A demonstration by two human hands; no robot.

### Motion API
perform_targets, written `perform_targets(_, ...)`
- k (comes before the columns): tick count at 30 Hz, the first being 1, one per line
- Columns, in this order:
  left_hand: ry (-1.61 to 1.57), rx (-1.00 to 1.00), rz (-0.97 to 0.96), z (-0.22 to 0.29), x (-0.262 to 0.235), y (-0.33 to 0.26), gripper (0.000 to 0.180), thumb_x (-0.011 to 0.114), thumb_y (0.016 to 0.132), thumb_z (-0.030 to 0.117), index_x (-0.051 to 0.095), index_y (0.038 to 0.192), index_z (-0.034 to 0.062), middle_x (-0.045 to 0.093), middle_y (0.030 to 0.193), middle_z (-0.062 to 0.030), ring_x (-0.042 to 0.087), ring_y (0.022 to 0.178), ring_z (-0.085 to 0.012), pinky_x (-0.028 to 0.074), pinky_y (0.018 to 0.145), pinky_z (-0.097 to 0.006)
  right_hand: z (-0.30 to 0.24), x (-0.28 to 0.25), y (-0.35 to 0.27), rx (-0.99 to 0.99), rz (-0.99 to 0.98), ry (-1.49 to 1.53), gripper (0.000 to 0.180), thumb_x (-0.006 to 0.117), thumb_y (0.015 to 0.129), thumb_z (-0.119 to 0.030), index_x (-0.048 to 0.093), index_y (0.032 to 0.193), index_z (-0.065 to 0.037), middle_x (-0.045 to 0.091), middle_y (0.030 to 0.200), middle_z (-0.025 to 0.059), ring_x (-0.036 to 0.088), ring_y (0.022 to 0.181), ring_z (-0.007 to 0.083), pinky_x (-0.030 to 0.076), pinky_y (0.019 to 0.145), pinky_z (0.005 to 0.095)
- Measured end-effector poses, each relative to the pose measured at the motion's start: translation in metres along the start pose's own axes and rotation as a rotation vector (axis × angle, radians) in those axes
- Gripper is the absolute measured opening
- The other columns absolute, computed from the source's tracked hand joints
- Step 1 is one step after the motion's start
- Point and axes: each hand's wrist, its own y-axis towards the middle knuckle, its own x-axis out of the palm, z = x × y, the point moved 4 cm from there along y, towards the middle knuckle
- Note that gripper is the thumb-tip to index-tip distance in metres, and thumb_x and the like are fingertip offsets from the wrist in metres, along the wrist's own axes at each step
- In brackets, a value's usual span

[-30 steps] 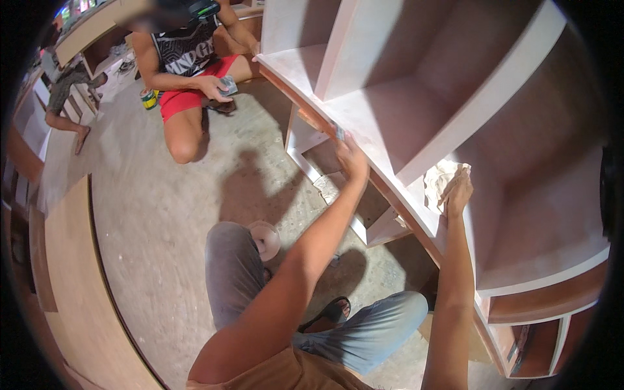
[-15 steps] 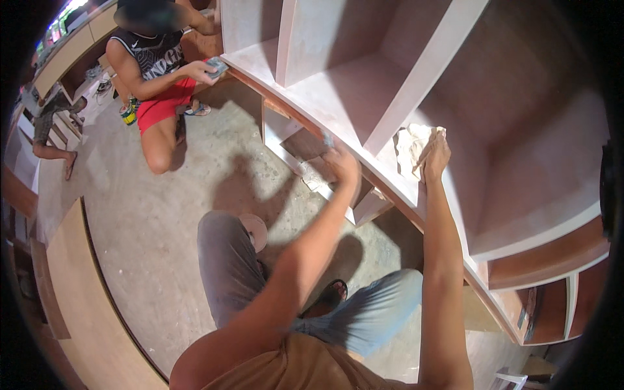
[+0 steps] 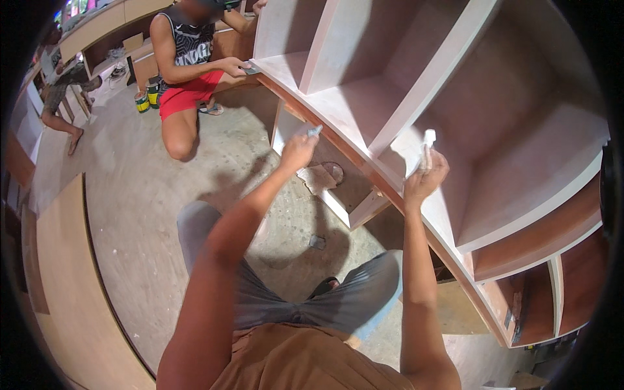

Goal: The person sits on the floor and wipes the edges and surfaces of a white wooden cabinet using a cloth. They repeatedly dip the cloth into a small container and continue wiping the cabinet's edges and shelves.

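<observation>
My left hand (image 3: 299, 153) is closed around a small grey-blue flat piece (image 3: 314, 131), whose end points toward the bare brown front edge (image 3: 338, 140) of a cabinet. Whether it touches that edge I cannot tell. Closed on a whitish putty-smeared sheet (image 3: 407, 151), my right hand (image 3: 427, 177) hovers by the cabinet's front rail, with a white lump (image 3: 429, 137) standing above its fingers. The large cabinet (image 3: 403, 78) has pale, whitish-coated compartments. Below its edge, a crumpled whitish piece (image 3: 317, 179) lies by a white-edged frame (image 3: 338, 211).
A co-worker (image 3: 188, 71) squats at the far left, one hand (image 3: 233, 65) holding a flat grey blade (image 3: 252, 70) at the cabinet's edge. Paint cans (image 3: 142, 101) stand beside them. A long board (image 3: 65, 253) lies at left; a small grey scrap (image 3: 317, 242) is on the floor.
My left hand has moved left, away from the cabinet edge. My right hand has turned the sheet more edge-on. The co-worker's hand has turned its blade against the edge.
</observation>
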Motion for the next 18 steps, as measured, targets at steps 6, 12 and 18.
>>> perform_targets(6, 0.043, 0.025, -0.224, -0.015, -0.082, -0.001, 0.048, 0.053, 0.095, 0.041, 0.064, 0.087, -0.0047, 0.061, 0.079, -0.0297, 0.064, 0.081, -0.0445, 0.046, 0.073, -0.05, 0.01, 0.036, -0.066, -0.924, -0.868, -0.824, 0.048, 0.049, 0.095, -0.027, 0.054, 0.14, -0.014, 0.021, 0.163, 0.0083, 0.023, 0.149, 0.0277, 0.025, 0.119, 0.0484)
perform_targets(12, 0.352, 0.271, -0.455, 0.0, -0.106, -0.049, 0.039, 0.052, 0.098, 0.037, 0.07, 0.091, 0.0029, 0.066, 0.086, -0.0225, 0.066, 0.083, -0.0377, 0.051, 0.075, -0.046, -0.01, 0.099, -0.049, -1.147, -1.067, -0.899, 0.051, 0.043, 0.101, -0.032, 0.052, 0.14, 0.0, 0.033, 0.159, 0.0113, 0.015, 0.152, 0.0271, 0.018, 0.123, 0.0458)
perform_targets(18, 0.304, 0.482, -0.563, 0.04, -0.09, -0.075, 0.034, 0.049, 0.098, 0.034, 0.072, 0.108, 0.0118, 0.069, 0.097, -0.0163, 0.068, 0.09, -0.0337, 0.051, 0.087, -0.046, -0.065, 0.143, -0.03, -0.937, -1.038, -0.677, 0.044, 0.051, 0.095, -0.025, 0.054, 0.133, -0.001, 0.05, 0.145, 0.0116, 0.046, 0.134, 0.0263, 0.044, 0.106, 0.0399)
